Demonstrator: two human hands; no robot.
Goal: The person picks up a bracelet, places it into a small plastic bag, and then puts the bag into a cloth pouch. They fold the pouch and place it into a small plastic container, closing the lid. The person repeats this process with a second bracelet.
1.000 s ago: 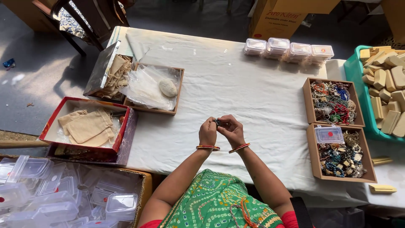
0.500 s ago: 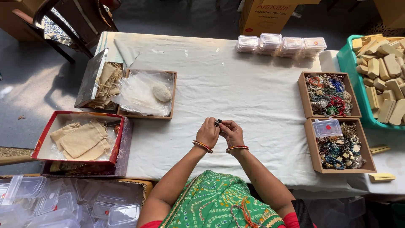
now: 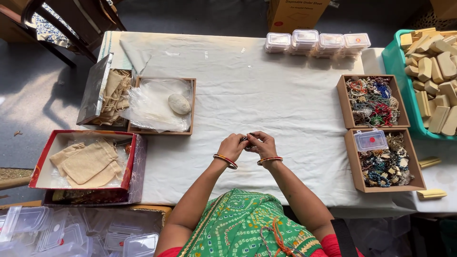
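Little changed over the last second: both hands hold the same spot over the near middle of the desk, wrists close together, and the boxes around them lie as before, apart from a small shift of the camera. Reads as fine, steady work on one piece, with nothing picked up or set down in that time. Left hand and right hand meet fingertip to fingertip, both sets of fingers curled in and pinched on a small dark item held between them just above the white cloth. Possibly a bead or a bit of jewellery, but too small and too hidden to tell. Striped bangles on both wrists. To the right, well apart from the hands, two brown boxes of beads and trinkets, the nearer one carrying a small clear plastic case. To the left, a wooden tray with crumpled plastic and a pale oval stone, and a red box of beige cloth pouches. At the far edge, a row of clear lidded containers.
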